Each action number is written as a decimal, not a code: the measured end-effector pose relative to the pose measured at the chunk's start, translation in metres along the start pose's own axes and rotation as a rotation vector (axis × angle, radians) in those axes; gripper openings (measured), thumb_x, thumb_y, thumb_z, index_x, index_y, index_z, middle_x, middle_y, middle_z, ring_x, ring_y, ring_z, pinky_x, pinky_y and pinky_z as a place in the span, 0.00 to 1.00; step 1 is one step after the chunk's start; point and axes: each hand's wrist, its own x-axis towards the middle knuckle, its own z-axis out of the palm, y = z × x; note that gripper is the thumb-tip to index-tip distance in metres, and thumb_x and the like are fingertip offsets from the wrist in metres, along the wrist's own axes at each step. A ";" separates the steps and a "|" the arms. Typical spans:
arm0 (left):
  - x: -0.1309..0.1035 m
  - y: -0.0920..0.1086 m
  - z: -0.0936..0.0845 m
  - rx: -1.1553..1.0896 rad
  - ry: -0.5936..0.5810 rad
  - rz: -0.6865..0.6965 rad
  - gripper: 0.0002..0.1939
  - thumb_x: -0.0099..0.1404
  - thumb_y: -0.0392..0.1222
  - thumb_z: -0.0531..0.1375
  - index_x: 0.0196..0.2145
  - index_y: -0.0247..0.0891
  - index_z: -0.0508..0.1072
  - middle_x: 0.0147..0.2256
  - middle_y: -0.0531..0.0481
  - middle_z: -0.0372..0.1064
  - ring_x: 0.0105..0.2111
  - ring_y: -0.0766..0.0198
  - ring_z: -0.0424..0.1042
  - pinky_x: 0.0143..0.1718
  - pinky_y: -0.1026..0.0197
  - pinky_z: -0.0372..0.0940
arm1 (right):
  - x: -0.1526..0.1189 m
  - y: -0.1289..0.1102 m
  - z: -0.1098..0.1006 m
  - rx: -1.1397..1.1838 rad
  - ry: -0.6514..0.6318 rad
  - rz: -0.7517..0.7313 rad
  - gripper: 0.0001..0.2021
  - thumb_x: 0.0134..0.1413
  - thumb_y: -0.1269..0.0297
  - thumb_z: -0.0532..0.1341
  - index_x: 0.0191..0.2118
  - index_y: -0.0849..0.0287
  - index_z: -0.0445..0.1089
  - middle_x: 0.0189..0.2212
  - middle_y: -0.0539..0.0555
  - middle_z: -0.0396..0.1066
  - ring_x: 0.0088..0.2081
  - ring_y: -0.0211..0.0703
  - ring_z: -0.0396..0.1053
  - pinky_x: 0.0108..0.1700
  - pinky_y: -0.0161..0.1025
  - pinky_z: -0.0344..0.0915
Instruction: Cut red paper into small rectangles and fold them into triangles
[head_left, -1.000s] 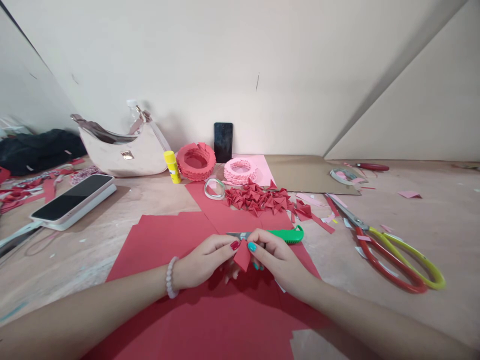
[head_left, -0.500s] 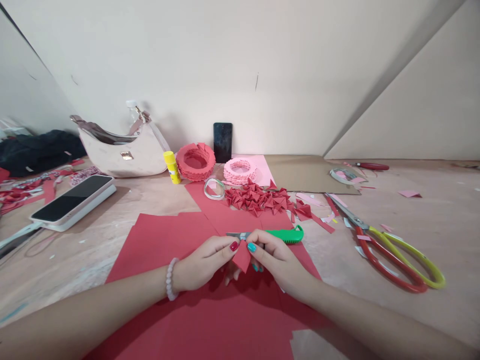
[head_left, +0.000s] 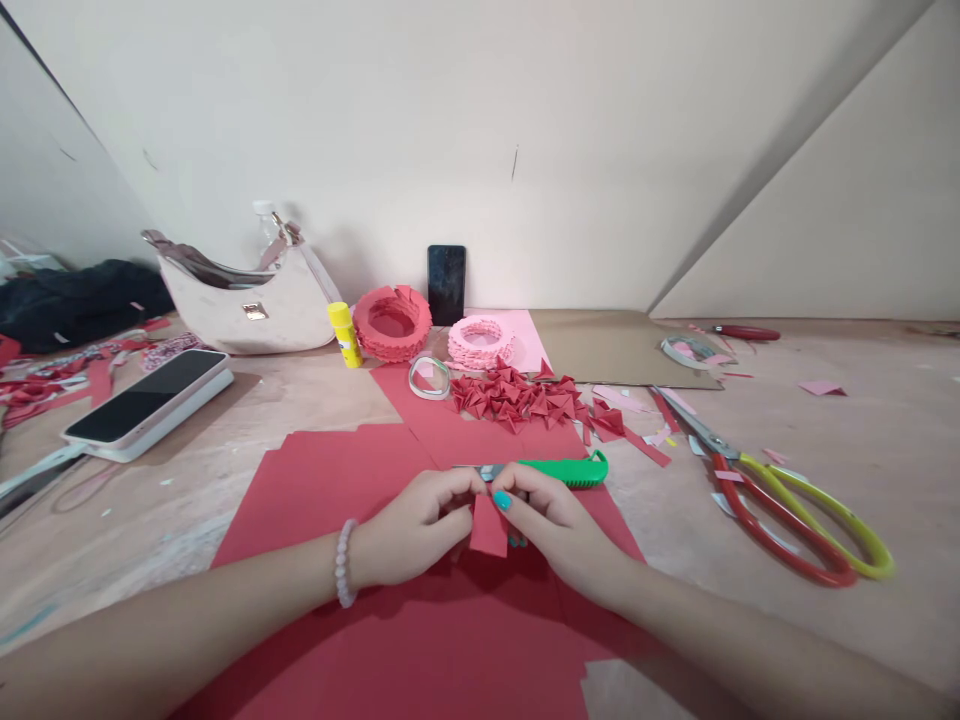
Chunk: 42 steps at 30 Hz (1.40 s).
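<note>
A small folded piece of red paper point(head_left: 489, 528) is pinched between my two hands, above large red sheets point(head_left: 315, 490) lying on the table. My left hand point(head_left: 420, 522), with a beaded bracelet at the wrist, grips its left side. On its right side my right hand point(head_left: 547, 515) closes, the thumb with a turquoise nail on the paper. Just beyond my fingers lies a green-handled cutter point(head_left: 566, 472). Farther back is a pile of small folded red triangles point(head_left: 517, 397).
Behind stand a red paper ring point(head_left: 392, 325), a pink paper ring point(head_left: 480, 345), a yellow glue stick point(head_left: 345, 335) and a dark phone point(head_left: 446, 285). Large scissors point(head_left: 787, 510) lie right, near cardboard point(head_left: 615, 345). Left are a white phone point(head_left: 146, 395) and a handbag point(head_left: 251, 310).
The red piece has turned, its pointed lower end replaced by a straight edge facing me. My left thumb has bent and its red nail is now hidden.
</note>
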 end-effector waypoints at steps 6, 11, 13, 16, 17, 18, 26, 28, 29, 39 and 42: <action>0.001 0.001 0.001 0.340 0.066 0.104 0.09 0.52 0.26 0.47 0.23 0.35 0.62 0.20 0.57 0.54 0.21 0.71 0.53 0.25 0.69 0.51 | -0.002 0.000 0.001 -0.258 0.012 -0.109 0.08 0.53 0.72 0.48 0.25 0.58 0.56 0.22 0.47 0.55 0.25 0.34 0.54 0.28 0.32 0.53; 0.002 0.003 0.000 0.189 0.082 0.002 0.13 0.57 0.28 0.44 0.30 0.35 0.66 0.21 0.56 0.60 0.20 0.70 0.59 0.25 0.69 0.56 | -0.006 -0.003 -0.002 -0.371 0.082 -0.333 0.11 0.46 0.71 0.56 0.38 0.57 0.57 0.31 0.51 0.60 0.32 0.39 0.59 0.34 0.36 0.58; 0.001 0.003 0.000 0.092 0.064 -0.039 0.12 0.57 0.30 0.44 0.30 0.34 0.66 0.21 0.55 0.61 0.19 0.70 0.60 0.24 0.69 0.57 | -0.007 -0.003 -0.003 -0.444 0.078 -0.385 0.15 0.43 0.70 0.59 0.40 0.57 0.58 0.33 0.53 0.62 0.34 0.41 0.60 0.36 0.38 0.59; 0.001 0.002 0.000 0.008 0.008 -0.095 0.11 0.58 0.33 0.45 0.23 0.34 0.64 0.18 0.55 0.61 0.18 0.70 0.62 0.22 0.69 0.58 | -0.006 -0.001 -0.002 -0.428 0.113 -0.317 0.10 0.48 0.72 0.55 0.39 0.57 0.61 0.32 0.53 0.66 0.33 0.41 0.63 0.36 0.38 0.60; 0.001 0.002 0.000 -0.009 -0.010 -0.115 0.11 0.58 0.33 0.45 0.21 0.35 0.62 0.17 0.56 0.60 0.18 0.70 0.62 0.22 0.69 0.58 | -0.005 0.000 -0.002 -0.389 0.135 -0.279 0.10 0.50 0.73 0.52 0.39 0.57 0.61 0.32 0.53 0.67 0.33 0.40 0.64 0.35 0.37 0.60; 0.001 0.001 0.000 -0.023 -0.021 -0.129 0.12 0.58 0.33 0.45 0.19 0.35 0.60 0.15 0.56 0.59 0.17 0.70 0.61 0.22 0.69 0.58 | -0.004 0.001 -0.002 -0.338 0.151 -0.242 0.10 0.51 0.74 0.51 0.39 0.57 0.62 0.32 0.53 0.67 0.32 0.39 0.64 0.34 0.36 0.61; 0.002 -0.005 -0.002 -0.180 0.004 -0.208 0.07 0.54 0.35 0.47 0.19 0.36 0.58 0.18 0.58 0.54 0.20 0.71 0.58 0.25 0.68 0.58 | -0.002 0.003 -0.002 -0.073 0.115 -0.179 0.10 0.48 0.77 0.49 0.32 0.57 0.64 0.28 0.50 0.65 0.26 0.34 0.62 0.28 0.32 0.60; 0.001 -0.006 -0.002 -0.270 -0.039 -0.238 0.07 0.55 0.37 0.47 0.23 0.36 0.62 0.18 0.57 0.57 0.19 0.70 0.60 0.24 0.67 0.58 | -0.002 0.002 -0.002 -0.097 0.117 -0.204 0.11 0.46 0.79 0.49 0.30 0.57 0.63 0.27 0.49 0.65 0.27 0.35 0.62 0.29 0.32 0.60; 0.000 -0.006 -0.002 -0.297 -0.047 -0.246 0.08 0.55 0.37 0.46 0.26 0.35 0.64 0.17 0.57 0.59 0.18 0.69 0.61 0.23 0.67 0.58 | -0.002 0.001 -0.002 -0.114 0.121 -0.218 0.11 0.46 0.80 0.49 0.30 0.57 0.63 0.27 0.49 0.65 0.28 0.35 0.62 0.30 0.32 0.60; 0.003 -0.003 -0.004 -0.259 -0.067 -0.210 0.11 0.60 0.39 0.47 0.23 0.35 0.62 0.16 0.58 0.60 0.16 0.72 0.63 0.22 0.69 0.57 | -0.003 -0.004 -0.003 -0.172 0.077 -0.247 0.10 0.48 0.79 0.48 0.28 0.57 0.61 0.27 0.49 0.63 0.29 0.35 0.61 0.33 0.32 0.58; 0.004 -0.003 -0.004 -0.274 -0.095 -0.185 0.12 0.61 0.41 0.48 0.23 0.34 0.63 0.17 0.56 0.63 0.17 0.71 0.64 0.23 0.69 0.59 | -0.005 -0.004 -0.004 -0.128 0.044 -0.230 0.09 0.49 0.77 0.48 0.30 0.57 0.61 0.28 0.49 0.62 0.30 0.36 0.60 0.33 0.33 0.58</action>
